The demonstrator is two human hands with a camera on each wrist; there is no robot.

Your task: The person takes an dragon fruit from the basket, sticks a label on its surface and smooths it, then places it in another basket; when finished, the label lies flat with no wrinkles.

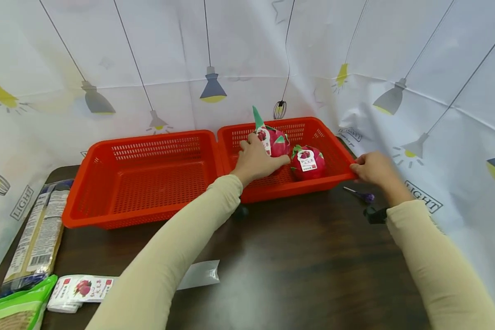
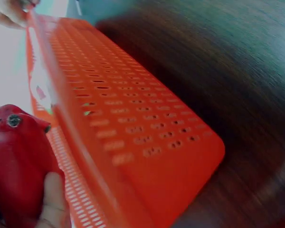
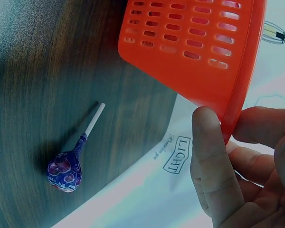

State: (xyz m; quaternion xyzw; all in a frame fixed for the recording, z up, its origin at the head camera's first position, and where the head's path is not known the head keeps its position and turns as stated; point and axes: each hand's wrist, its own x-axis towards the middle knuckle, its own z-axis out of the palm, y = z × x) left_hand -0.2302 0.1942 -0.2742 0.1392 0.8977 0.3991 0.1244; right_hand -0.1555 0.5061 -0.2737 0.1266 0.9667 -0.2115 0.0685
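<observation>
My left hand [image 1: 253,158] grips a pink dragon fruit [image 1: 278,144] with a white label and green leaf tips, inside the right-hand red plastic basket [image 1: 280,190]. In the left wrist view the red underside of this dragon fruit [image 2: 16,161] shows beside the basket wall [image 2: 99,95], a finger against it. Another labelled dragon fruit [image 1: 318,166] sits in the same basket, just right of the left hand. At the basket's front right corner my right hand [image 1: 373,170] pinches the rim between thumb and fingers, seen closely in the right wrist view.
A second red basket [image 1: 148,214] stands to the left, beside the first. Below the right hand lies a purple lollipop [image 3: 65,171]. A label strip [image 1: 82,288], a long package [image 1: 39,243] and a green bag [image 1: 18,307] lie at the left. A white sheet [image 1: 247,41] hangs behind.
</observation>
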